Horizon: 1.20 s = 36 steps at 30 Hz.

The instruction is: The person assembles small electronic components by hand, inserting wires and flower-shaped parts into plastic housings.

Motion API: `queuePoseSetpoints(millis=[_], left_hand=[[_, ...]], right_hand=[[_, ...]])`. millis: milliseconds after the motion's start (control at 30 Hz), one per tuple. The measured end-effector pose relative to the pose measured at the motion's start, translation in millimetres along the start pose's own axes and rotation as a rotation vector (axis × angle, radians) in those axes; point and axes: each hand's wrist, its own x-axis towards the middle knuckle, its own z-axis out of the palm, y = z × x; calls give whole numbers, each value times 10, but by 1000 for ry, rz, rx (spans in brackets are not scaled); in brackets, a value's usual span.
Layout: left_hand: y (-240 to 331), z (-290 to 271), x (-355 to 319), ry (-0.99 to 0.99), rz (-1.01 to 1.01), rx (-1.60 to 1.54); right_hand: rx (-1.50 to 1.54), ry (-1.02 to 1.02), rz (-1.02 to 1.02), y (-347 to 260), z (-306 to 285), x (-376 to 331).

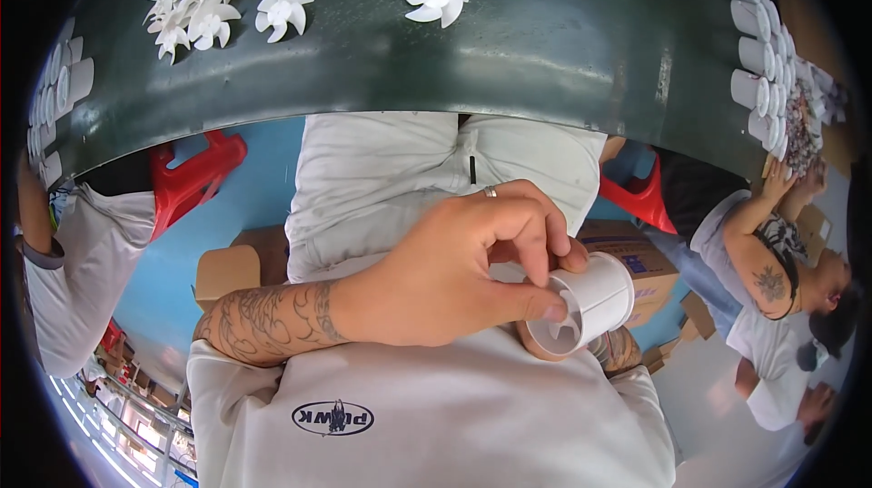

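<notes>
Plain white is shown by the cup [607,299], the fan [563,335] inside it, and the loose fans [438,0]. Bench [545,70] is finished in dark green, scuffed paler in spots. Edge stacks [757,57] also white. Shirt [472,397] is white, marked with a black-outlined oval logo [333,417]. Trousers [372,170]: off-white, one short black strip seen at front. Left forearm [272,317] is inked in dark curling linework. Ring [490,191] silver. Chairs [195,179] are moulded in bright red. Floor [268,157] light blue. Carton [658,284] brown, printed in dark blue.
</notes>
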Motion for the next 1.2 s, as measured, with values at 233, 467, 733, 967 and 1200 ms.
queuePoseSetpoints(millis=[233, 467, 733, 967, 1200], left_hand=[[-9, -22, -93, -69, -183, -73], [137, -108, -49, -62, 15, 383], [75, -119, -120, 19, 206, 609], [177, -5, -76, -26, -102, 156], [217, -176, -132, -20, -162, 350]], right_hand=[[-109, 4, 81, 419, 1094, 738], [19, -145, 162, 358, 1060, 769], [-207, -187, 323, 220, 1337, 931], [-232, -142, 179, 218, 1226, 828], [-542, 109, -447, 577, 1328, 762]])
